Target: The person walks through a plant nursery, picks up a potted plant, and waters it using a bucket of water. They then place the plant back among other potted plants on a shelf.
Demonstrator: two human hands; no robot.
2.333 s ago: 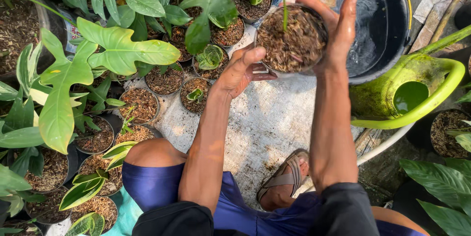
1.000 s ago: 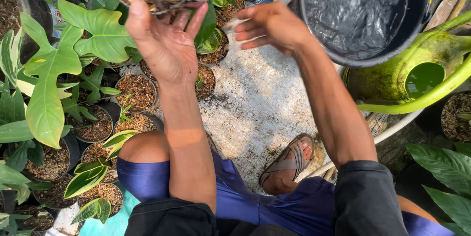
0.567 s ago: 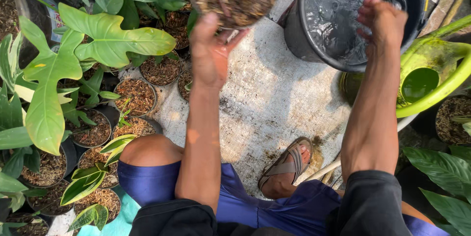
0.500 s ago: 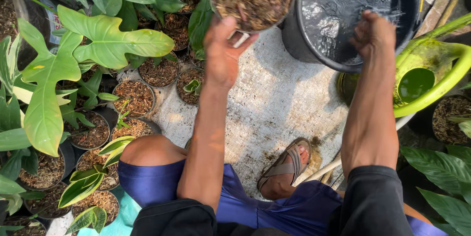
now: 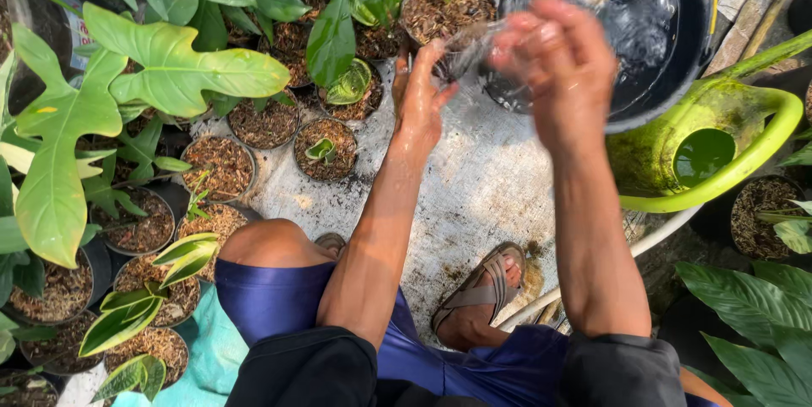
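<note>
A: While the person squats on the pale, speckled concrete slab (image 5: pixel 474 195), the left hand (image 5: pixel 421 101) reaches out to a small round plastic pot filled with brown bark mix (image 5: pixel 447 11), fingers spread and curled against its near side, the thumb up by the rim.

B: And the pot sits where?

A: At the far edge of the slab, right beside the big black bucket of water (image 5: pixel 668 26), tucked under a broad green leaf (image 5: pixel 342 1). A slim green shoot stands up out of the mix.

B: The right hand?

A: The right hand (image 5: pixel 562 64) is raised in front of the bucket's near rim, blurred. Its fingers are bent inward and something clear and glassy smears between it and the pot. Whether it's gripping that, I can't tell.

B: What's around them?

A: A lime-green plastic watering can (image 5: pixel 719 153) lies just right of the bucket, its opening towards us. On the left, rows of small dark pots of the same brown mix (image 5: pixel 224 166), some with tiny seedlings, others under big lobed yellow-green leaves (image 5: pixel 169 68). Below, blue shorts (image 5: pixel 271 288), a bare knee, and a foot in a grey strapped sandal (image 5: pixel 486 288) planted on the slab.
</note>
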